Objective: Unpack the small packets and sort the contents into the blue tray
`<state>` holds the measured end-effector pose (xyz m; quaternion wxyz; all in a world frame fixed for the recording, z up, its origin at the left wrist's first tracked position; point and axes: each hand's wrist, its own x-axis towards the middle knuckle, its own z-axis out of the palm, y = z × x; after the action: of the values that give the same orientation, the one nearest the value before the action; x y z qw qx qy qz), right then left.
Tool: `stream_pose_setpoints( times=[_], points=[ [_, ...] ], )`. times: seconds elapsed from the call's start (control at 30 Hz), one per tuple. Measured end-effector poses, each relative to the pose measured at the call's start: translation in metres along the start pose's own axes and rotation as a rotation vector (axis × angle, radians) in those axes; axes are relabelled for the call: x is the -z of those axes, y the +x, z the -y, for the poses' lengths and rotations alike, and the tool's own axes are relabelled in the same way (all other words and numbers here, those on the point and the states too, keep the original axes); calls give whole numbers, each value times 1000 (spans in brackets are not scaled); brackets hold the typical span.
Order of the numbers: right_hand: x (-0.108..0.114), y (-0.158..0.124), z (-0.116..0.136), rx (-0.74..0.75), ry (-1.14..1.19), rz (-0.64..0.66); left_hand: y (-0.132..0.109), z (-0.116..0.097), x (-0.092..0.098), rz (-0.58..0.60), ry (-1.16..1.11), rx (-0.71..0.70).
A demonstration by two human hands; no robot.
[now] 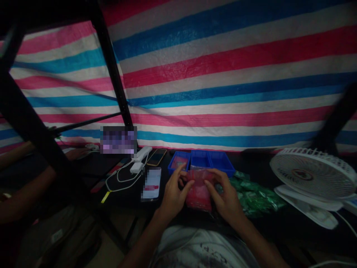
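Observation:
My left hand [173, 193] and my right hand [225, 195] both grip a small clear plastic bag of red pieces [198, 191], held upright between them just above the dark table edge. The left fingers pinch its upper left corner, the right thumb and fingers close on its upper right side. Directly behind the bag stands a blue tray [208, 160] with three compartments; the left compartment holds something reddish. A pile of small bags with green contents [255, 199] lies to the right of my right hand.
A white table fan [312, 178] lies tilted at the right. Two phones [151, 183] [156, 156], a white charger and cables [136, 165] lie left of the tray. Another person's arm [25, 201] is at far left. A striped tarp [223, 74] hangs behind; black frame posts [111, 63] stand left.

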<state>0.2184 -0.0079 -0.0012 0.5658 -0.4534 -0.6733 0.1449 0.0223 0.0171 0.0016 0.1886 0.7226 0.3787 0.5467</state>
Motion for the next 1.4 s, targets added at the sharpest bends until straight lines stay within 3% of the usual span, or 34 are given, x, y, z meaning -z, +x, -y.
stream_pose_setpoints(
  times=[0.2, 0.47, 0.6, 0.77, 0.93, 1.13, 1.4],
  points=[
    [-1, -1, -2, -41, 56, -21, 4, -8, 5, 87, 83, -73],
    [8, 8, 4, -8, 29, -6, 3, -13, 5, 56, 57, -94],
    [11, 11, 8, -147, 168, 11, 3, -13, 3, 18, 1, 20],
    [7, 22, 8, -182, 313, 27, 9, -13, 0, 28, -300, 213],
    [-1, 35, 6, -206, 349, 41, 12, -13, -1, -22, -422, 259],
    [-1, 28, 1, -227, 419, 119, 8, -7, -10, -39, -461, 287],
    [6, 15, 1, -358, 486, 50, 4, -9, -14, -19, -578, 343]
  ],
)
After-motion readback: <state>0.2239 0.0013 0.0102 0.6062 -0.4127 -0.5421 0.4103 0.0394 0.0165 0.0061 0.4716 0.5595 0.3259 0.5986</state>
